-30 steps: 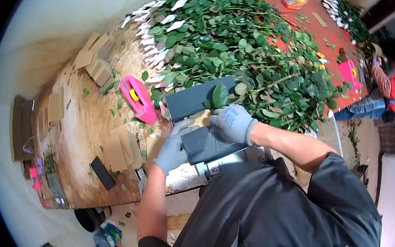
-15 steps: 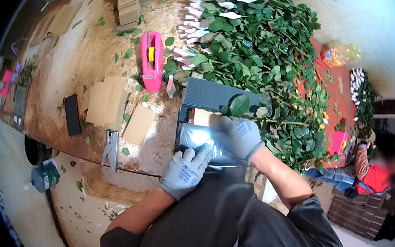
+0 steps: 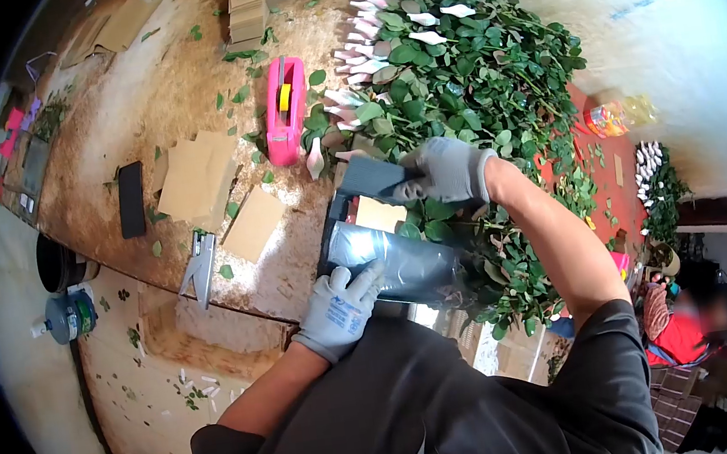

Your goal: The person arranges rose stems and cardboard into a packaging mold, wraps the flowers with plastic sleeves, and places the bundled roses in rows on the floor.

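Observation:
My left hand, in a grey glove, lies on the near left corner of a shiny dark plastic wrap, its fingers apart. My right hand, also gloved, is closed on the right end of a dark corrugated sheet beyond the wrap. Between sheet and wrap shows a small tan cardboard piece. Leafy green stems with pale wrapped flower heads lie behind and right of my right hand.
A pink tape dispenser, a black phone, cardboard sheets and a metal stapler are on the worktable. A plastic bottle is on the red surface. Another person is at far right.
The view has swung round. My right hand has moved from the wrap's far edge up onto the corrugated sheet, which is now bent or partly covered. My left hand has shifted onto the wrap's near corner.

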A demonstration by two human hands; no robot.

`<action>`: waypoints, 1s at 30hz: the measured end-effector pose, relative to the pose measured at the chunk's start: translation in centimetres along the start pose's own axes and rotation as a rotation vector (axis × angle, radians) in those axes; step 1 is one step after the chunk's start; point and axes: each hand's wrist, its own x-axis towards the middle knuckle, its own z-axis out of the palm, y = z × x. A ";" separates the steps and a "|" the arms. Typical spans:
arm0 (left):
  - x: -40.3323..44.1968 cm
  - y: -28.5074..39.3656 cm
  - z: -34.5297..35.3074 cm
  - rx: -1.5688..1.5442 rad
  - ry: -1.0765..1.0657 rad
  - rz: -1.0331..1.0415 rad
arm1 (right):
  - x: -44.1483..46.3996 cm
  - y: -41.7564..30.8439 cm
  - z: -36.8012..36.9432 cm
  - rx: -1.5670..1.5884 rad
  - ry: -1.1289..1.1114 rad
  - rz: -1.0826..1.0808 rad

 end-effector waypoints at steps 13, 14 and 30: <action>0.1 0.8 0.3 -0.124 0.003 -0.208 | -0.2 -5.5 4.7 -0.602 -0.218 -0.377; 0.2 0.7 -0.1 -0.021 0.024 -0.121 | -0.1 -5.7 4.7 -0.581 -0.240 -0.346; 0.3 -0.9 0.7 -0.072 0.048 -0.063 | 2.9 -6.9 6.2 -0.564 -0.497 -0.444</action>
